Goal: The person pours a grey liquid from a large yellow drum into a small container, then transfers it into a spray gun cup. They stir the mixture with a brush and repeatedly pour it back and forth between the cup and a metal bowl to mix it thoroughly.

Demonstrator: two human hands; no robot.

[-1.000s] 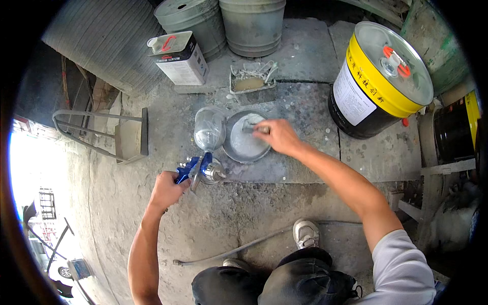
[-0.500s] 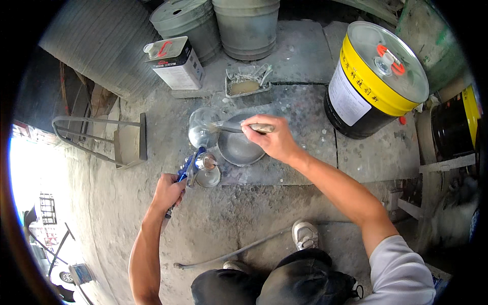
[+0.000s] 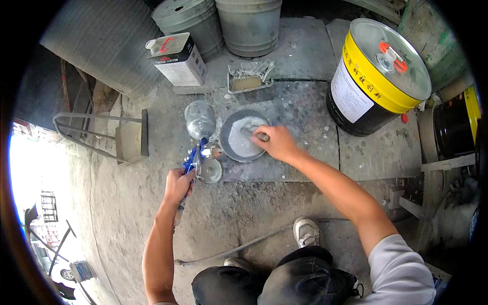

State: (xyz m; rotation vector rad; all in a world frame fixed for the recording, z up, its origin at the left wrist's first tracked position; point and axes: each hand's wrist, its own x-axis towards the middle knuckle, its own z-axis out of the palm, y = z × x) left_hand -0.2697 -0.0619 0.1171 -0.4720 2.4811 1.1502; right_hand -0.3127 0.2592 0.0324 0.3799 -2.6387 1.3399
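From my end I see the right hand [image 3: 279,145] pinching the brush [image 3: 261,136], grey bowl [image 3: 230,152] at its nine o'clock; the left hand [image 3: 178,185] grips the spray gun [image 3: 190,161], towards one o'clock.

Daylight blows out the left; corners blacken.

Rough grey concrete floor [image 3: 122,203] fills the foreground, a thin crack [image 3: 90,213] running down its left side. Beyond lie flat, speckled slabs [image 3: 376,157] with dark seams between them. A large grey ridged surface [image 3: 96,40] rises at upper left; a green-stained one [image 3: 432,46] stands at upper right. Glaring daylight floods in through an opening [image 3: 30,162] at left, a car [image 3: 66,274] showing outside. The right edge is dim.
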